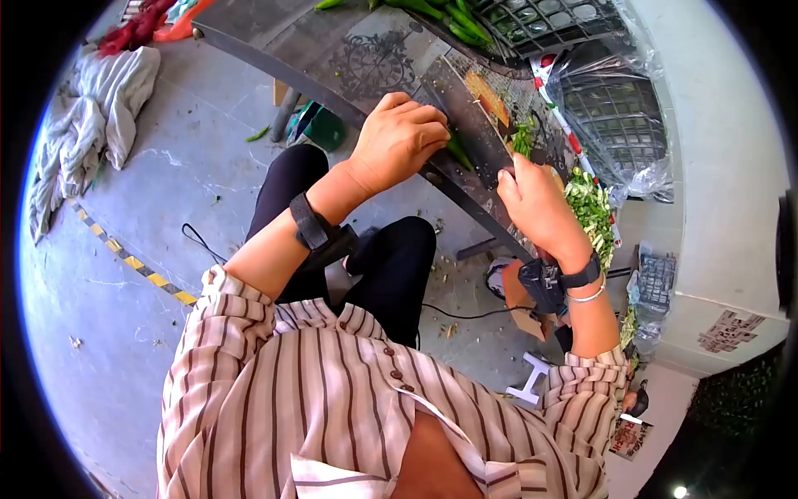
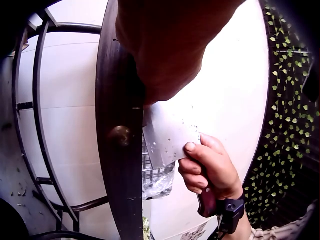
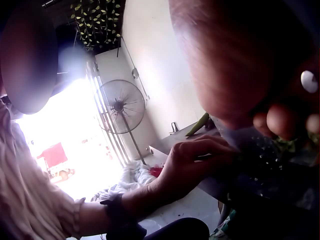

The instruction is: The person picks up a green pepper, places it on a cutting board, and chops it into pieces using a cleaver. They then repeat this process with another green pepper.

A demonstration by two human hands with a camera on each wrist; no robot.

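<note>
Dark table [image 1: 291, 50], broad cleaver [image 1: 470, 116], green pepper [image 1: 457, 151]: all the action is at the near edge!
Across the tabletop slants that cleaver, and the right hand [image 1: 540, 204] has it gripped, thumb laid on the blade (the left wrist view shows it nicely), dark red handle [image 2: 206, 204] jutting below the fist. Opposite, the left hand [image 1: 399, 140], fingers curled down, holds the pepper, which pokes out just beside the blade; touching it, I can't tell. Smaller still, cut green bits [image 1: 524, 137] lie beyond, and tiny specks [image 2: 169, 139] dot the steel.
</note>
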